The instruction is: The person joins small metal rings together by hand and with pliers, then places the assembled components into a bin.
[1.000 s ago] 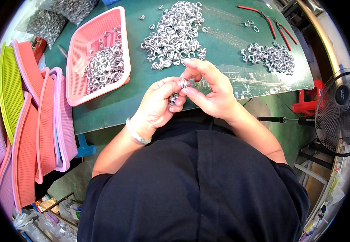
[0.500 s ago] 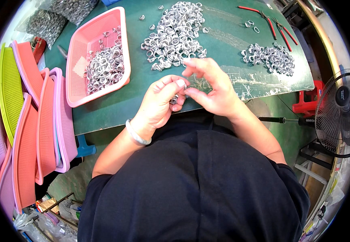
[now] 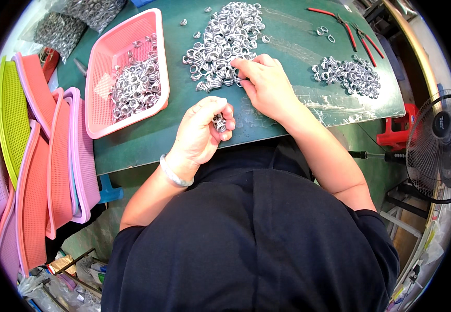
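Observation:
My left hand (image 3: 199, 127) is closed in front of me, its curled fingers around several small silver metal rings (image 3: 219, 122). My right hand (image 3: 268, 84) reaches to the near right edge of a large pile of the same rings (image 3: 225, 39) on the green table. Its index fingertip touches the pile, and the thumb stays apart from it. I see no ring held in these fingers, though the hand covers part of the pile's edge.
A pink basket (image 3: 93, 93) holding more rings stands at the left. On the right lie a smaller ring pile (image 3: 348, 77) and two red-handled pliers (image 3: 348, 34), (image 3: 367, 44). Stacked colored baskets (image 3: 33, 171) fill the far left, and a black fan (image 3: 433, 145) stands off the table's right.
My right hand has moved away from the left hand, forward to the pile's edge. My left hand has drawn slightly back and turned, showing more of the rings it holds.

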Motion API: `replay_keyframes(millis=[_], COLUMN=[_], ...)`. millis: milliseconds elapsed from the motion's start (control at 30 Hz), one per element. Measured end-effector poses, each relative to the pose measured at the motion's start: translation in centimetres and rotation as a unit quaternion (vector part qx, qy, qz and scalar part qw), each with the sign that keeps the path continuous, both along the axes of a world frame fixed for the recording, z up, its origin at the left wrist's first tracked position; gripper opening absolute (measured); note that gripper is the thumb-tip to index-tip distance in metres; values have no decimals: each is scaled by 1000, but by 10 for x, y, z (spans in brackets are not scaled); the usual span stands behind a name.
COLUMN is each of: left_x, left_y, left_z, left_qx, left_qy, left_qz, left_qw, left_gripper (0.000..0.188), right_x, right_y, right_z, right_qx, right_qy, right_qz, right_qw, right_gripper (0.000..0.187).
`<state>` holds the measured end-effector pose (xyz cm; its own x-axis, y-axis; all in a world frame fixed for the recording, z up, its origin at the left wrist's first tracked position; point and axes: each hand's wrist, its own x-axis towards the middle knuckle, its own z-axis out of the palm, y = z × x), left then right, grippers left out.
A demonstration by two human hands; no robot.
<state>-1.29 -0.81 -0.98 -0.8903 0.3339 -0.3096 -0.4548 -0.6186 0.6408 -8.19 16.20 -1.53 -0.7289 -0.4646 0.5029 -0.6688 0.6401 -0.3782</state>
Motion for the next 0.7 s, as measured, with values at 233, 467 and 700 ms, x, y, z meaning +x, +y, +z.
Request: replay_keyframes(millis=[233, 467, 700], left_x=[0, 0, 0], left_y=[4, 7, 7], left_z=[2, 3, 3], left_qx=[-81, -113, -121], left_qy=[6, 16, 20], left_qz=[16, 13, 18], left_qw=[997, 993, 992], left_gripper=[8, 7, 7], right_x=[0, -3, -2], right_y=[4, -3, 2], right_z=[-3, -2, -2], right_qx=[-123, -65, -114], right_qy=[-26, -1, -41], right_qz=[-10, -4, -4], right_qw=[992, 998, 993], right_gripper=[31, 31, 33])
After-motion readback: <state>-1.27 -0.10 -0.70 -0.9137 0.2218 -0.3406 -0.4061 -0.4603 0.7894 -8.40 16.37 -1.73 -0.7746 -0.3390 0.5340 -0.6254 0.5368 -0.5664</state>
